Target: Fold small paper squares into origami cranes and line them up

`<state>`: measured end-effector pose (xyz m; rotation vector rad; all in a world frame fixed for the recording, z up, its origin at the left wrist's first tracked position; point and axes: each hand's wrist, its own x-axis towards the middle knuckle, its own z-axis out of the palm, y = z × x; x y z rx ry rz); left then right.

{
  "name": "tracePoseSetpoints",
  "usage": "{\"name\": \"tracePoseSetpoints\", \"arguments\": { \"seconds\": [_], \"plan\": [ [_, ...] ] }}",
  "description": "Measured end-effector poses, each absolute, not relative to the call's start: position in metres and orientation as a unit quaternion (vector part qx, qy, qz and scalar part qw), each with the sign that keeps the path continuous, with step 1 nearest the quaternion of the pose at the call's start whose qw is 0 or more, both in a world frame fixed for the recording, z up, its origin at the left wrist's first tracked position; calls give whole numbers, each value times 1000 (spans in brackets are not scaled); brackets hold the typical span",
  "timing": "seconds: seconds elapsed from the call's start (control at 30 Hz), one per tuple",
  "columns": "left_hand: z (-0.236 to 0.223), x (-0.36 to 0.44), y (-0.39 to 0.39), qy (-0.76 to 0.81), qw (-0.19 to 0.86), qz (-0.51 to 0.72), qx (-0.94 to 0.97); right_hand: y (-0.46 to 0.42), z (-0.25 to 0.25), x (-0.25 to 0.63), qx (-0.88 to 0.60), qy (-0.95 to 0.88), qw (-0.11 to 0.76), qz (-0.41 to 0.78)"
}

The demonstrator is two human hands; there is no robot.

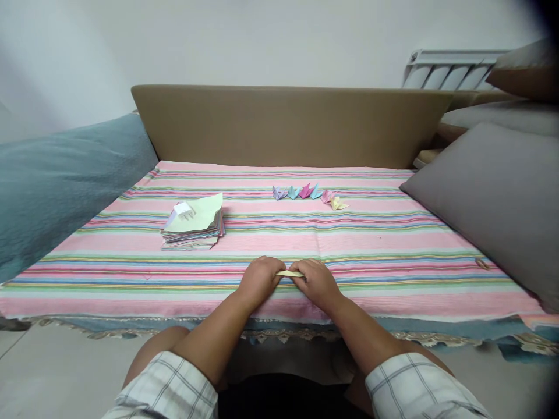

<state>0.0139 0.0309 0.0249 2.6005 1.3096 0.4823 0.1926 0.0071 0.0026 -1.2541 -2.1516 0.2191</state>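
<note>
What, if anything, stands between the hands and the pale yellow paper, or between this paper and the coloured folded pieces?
Nothing visible: the left hand and right hand hold the pale yellow paper at its ends. Between it and the coloured folded pieces, only striped cloth shows.

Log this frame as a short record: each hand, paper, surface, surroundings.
left_hand: left hand, gripping yellow strip
right_hand: right hand, gripping the strip's other end
paper_stack: paper stack, left of hands, small white object on top
folded_figures: six paper figures in a row, beyond hands
surface: striped cloth
right_side: grey cushion
</note>
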Motion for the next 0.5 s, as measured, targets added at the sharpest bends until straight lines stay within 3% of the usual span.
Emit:
{"name": "tracePoseSetpoints", "arguments": {
  "seconds": [0.27, 0.5],
  "plan": [
    [11, 15, 30, 377, -10, 269, 886, 8, -11, 197, -469, -828, 304, -54],
    [1, 17, 23, 315, -61, 267, 909, 6, -1, 211, -431, -859, 277, -10]
  ]
}}
